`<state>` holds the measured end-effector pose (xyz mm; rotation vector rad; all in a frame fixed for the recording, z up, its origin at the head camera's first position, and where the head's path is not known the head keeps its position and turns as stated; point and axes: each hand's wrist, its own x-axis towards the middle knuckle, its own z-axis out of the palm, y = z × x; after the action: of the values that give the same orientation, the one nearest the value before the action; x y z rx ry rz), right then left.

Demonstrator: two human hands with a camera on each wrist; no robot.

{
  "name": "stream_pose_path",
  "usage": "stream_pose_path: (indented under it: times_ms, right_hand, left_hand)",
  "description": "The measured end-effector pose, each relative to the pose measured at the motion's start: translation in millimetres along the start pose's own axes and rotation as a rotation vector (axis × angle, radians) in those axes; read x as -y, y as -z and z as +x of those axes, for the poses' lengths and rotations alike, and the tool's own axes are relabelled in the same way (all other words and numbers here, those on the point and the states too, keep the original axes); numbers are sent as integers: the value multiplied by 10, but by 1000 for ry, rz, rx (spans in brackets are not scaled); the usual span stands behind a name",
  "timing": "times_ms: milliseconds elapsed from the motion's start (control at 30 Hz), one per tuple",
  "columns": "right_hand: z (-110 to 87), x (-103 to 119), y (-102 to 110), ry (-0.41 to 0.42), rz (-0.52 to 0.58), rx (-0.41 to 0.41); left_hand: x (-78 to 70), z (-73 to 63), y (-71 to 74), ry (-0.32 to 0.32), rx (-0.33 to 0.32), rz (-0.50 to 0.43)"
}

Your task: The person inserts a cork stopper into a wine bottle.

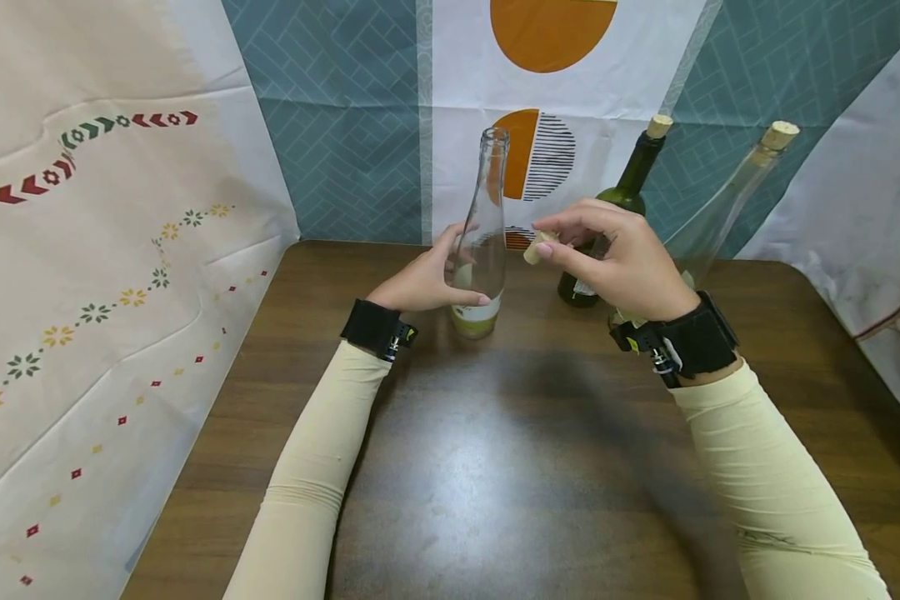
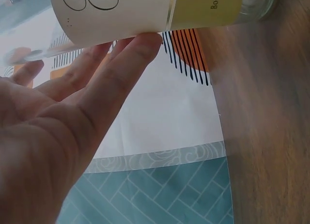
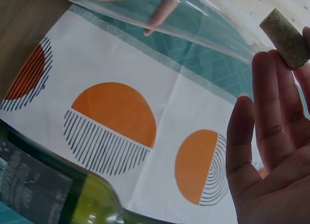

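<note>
A clear glass bottle (image 1: 492, 250) with a white and green label stands upright, its mouth uncovered. My left hand (image 1: 437, 275) holds it around the lower half, thumb across the front and fingers behind. The label (image 2: 121, 15) fills the top of the left wrist view, fingertips right at it. Just right of the bottle, below the level of its mouth, my right hand (image 1: 621, 258) pinches a small cork (image 1: 536, 250) between thumb and fingertips. In the right wrist view the cork (image 3: 286, 39) tilts above the raised fingers.
Behind my right hand stand a dark green bottle (image 1: 633, 179) and another clear bottle (image 1: 727, 200), each with a cork in its neck. A patterned cloth (image 1: 345, 167) hangs along the back edge of the brown wooden table (image 1: 450, 467). More printed cloth (image 1: 120, 317) lines the left side.
</note>
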<state>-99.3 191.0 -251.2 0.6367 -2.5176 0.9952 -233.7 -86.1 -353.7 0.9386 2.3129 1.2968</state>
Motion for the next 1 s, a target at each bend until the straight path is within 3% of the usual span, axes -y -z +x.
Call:
stream_pose_path:
  times_ms: [433, 1000]
  right_hand:
    - [170, 96, 114, 2, 8, -79]
    - [310, 168, 210, -11, 20, -161]
  left_hand:
    - [-52, 14, -38, -73, 50, 43]
    - [-125, 11, -92, -22, 98, 81]
